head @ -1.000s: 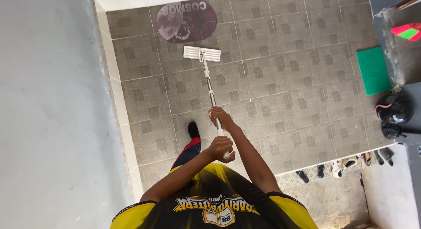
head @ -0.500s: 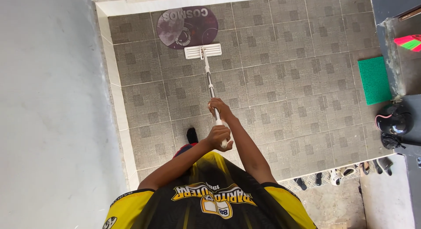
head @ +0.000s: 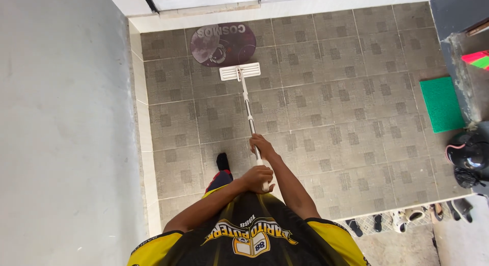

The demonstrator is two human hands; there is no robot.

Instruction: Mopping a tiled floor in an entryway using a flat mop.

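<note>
grey tiled floor [head: 326,108] (oval mat [head: 223,43] by doorway)

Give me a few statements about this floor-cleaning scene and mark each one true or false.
1. Both hands grip the long white mop handle. True: the left hand is at its end, the right hand further along.
2. The white flat mop head lies on the green rectangular mat. False: it lies by the dark oval doormat.
3. The floor is bare concrete. False: grey square-patterned tiles.
4. A dark helmet sits at the right edge. True.
</note>
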